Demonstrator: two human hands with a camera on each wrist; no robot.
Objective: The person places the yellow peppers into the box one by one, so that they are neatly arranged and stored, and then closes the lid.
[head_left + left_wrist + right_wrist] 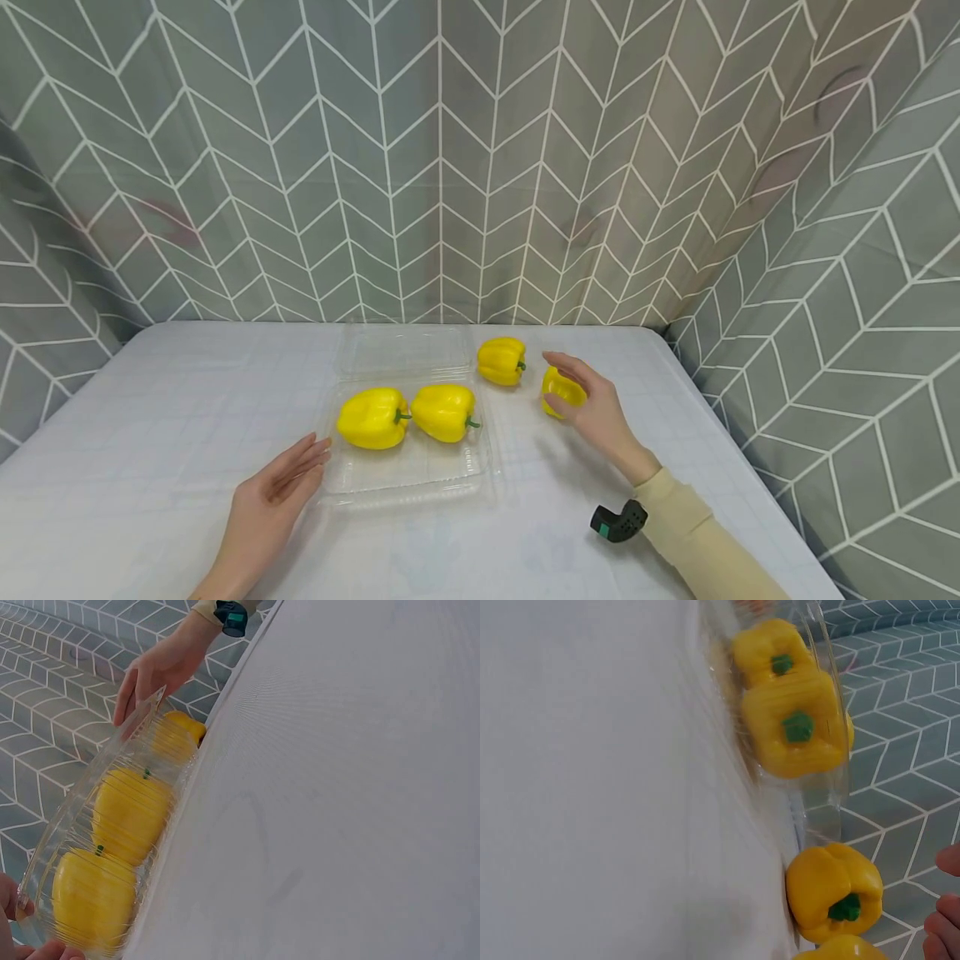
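A clear plastic clamshell container (405, 473) lies with its lid (405, 350) folded back behind the tray. Inside the tray sit two yellow bell peppers, a left one (371, 418) and a right one (444, 412), with green stems. My left hand (273, 492) is at the tray's left edge, fingers fairly straight and fingertips right at the rim. To the right of the container, a third pepper (501, 361) rests on the table. Over a fourth pepper (558, 385), my right hand (600, 412) hovers with thumb and fingers spread, partly hiding it.
A white cloth covers the table (187, 392). Grey curtains (420, 167) with a white chevron pattern hang behind it and along both sides. A black wrist device (619, 522) shows by my right sleeve (697, 533).
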